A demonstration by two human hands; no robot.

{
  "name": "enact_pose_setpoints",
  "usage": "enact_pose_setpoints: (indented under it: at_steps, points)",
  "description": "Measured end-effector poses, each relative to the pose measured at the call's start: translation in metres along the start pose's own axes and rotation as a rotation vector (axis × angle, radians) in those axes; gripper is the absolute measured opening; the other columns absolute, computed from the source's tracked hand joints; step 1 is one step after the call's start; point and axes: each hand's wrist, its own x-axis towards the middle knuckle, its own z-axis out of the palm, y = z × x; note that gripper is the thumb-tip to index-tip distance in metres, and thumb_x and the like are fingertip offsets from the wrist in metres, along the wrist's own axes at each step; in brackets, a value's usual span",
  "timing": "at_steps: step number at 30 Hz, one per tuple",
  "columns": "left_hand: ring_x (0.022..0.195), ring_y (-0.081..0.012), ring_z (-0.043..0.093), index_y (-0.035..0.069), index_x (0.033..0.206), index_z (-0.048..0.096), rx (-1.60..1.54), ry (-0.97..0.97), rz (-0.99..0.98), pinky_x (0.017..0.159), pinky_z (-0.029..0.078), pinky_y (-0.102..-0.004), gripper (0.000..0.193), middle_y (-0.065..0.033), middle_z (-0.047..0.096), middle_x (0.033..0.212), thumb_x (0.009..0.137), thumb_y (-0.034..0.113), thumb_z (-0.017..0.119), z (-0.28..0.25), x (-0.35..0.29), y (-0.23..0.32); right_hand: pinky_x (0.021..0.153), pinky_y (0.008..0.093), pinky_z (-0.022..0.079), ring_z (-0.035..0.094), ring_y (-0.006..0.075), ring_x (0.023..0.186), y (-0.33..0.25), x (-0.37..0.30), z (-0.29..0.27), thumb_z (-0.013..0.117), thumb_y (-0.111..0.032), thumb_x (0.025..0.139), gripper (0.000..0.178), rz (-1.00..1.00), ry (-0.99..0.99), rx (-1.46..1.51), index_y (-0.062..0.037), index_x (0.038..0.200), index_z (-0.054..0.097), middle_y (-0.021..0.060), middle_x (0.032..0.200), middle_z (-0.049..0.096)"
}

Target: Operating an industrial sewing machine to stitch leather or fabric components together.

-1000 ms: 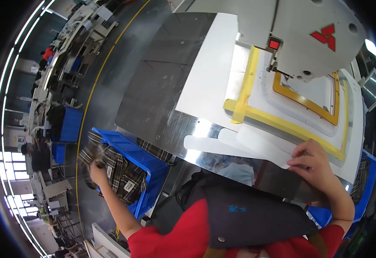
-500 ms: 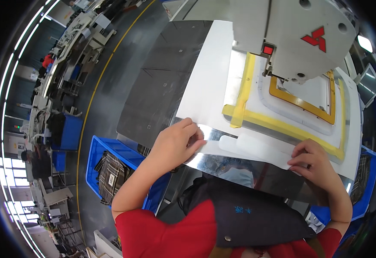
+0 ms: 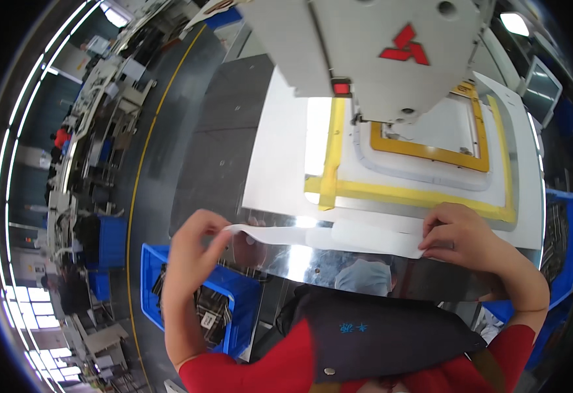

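Observation:
A long white strip [image 3: 273,234] of thin material stretches between my two hands, in front of the sewing machine. My left hand [image 3: 197,252] is closed on its narrow left end, fingers pinched and lifted a little off the shiny metal table edge. My right hand [image 3: 460,237] pinches the wider right end between thumb and fingers. Toward the right, a wider white piece with a rounded end [image 3: 368,238] overlaps the strip; whether the two are joined I cannot tell. Beyond it lies a white plate [image 3: 404,173] edged with yellow tape [image 3: 398,195], carrying a yellow frame [image 3: 424,154].
The grey sewing machine head [image 3: 365,59] hangs over the frame. A dark table panel [image 3: 218,144] extends left. Blue bins hold plaid fabric, one at the lower left [image 3: 240,301] and another at the right [image 3: 567,262]. A screen [image 3: 540,92] stands far right.
My left hand has moved left and toward me, drawing its end of the white strip out longer. My right hand still pinches the right end. The whole view has shifted.

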Motion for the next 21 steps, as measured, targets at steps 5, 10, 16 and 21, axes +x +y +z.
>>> enact_pose_setpoints:
  at_steps: [5, 10, 16, 21]
  points:
    - [0.075, -0.015, 0.061, 0.002, 0.089, 0.064, -0.196, -0.022, 0.117, 0.071, 0.048, -0.0264, 0.012, -0.0069, 0.064, 0.081, 0.079, -0.002, 0.07, -0.015, 0.009, 0.063, 0.078, 0.0358, 0.048, 0.059, 0.0261, 0.092, -0.004, 0.006, -0.007, 0.077, -0.017, 0.075, 0.02, -0.028, -0.059, 0.009, -0.0097, 0.093, 0.069, 0.0048, 0.097, 0.062]
    - [0.07, -0.023, 0.064, 0.01, 0.097, 0.065, -0.233, -0.452, 0.67, 0.058, 0.049, -0.0309, 0.026, -0.0044, 0.064, 0.08, 0.075, 0.005, 0.075, 0.038, 0.054, 0.134, 0.089, 0.0343, 0.046, 0.057, 0.0243, 0.108, -0.049, 0.032, -0.017, 0.078, -0.029, 0.076, 0.043, -0.296, 0.468, 0.09, -0.0108, 0.113, 0.065, 0.0107, 0.111, 0.063]
    - [0.067, -0.0172, 0.064, 0.004, 0.089, 0.067, -0.373, -0.437, 0.6, 0.062, 0.051, -0.0262, 0.019, -0.0071, 0.066, 0.078, 0.074, 0.004, 0.079, 0.08, 0.084, 0.143, 0.076, 0.0376, 0.051, 0.065, 0.0276, 0.089, -0.044, 0.02, -0.027, 0.07, -0.033, 0.086, 0.036, 0.242, 0.117, 0.403, -0.0048, 0.108, 0.067, 0.0135, 0.093, 0.068]
    - [0.062, -0.0194, 0.063, 0.007, 0.092, 0.063, -0.337, -0.416, 0.258, 0.055, 0.048, -0.029, 0.021, -0.0044, 0.063, 0.074, 0.082, 0.021, 0.075, 0.122, 0.112, 0.096, 0.072, 0.0379, 0.05, 0.065, 0.0312, 0.076, 0.002, 0.041, -0.024, 0.063, -0.032, 0.09, 0.031, 0.485, 0.084, 0.283, -0.0022, 0.099, 0.069, 0.0145, 0.084, 0.069]
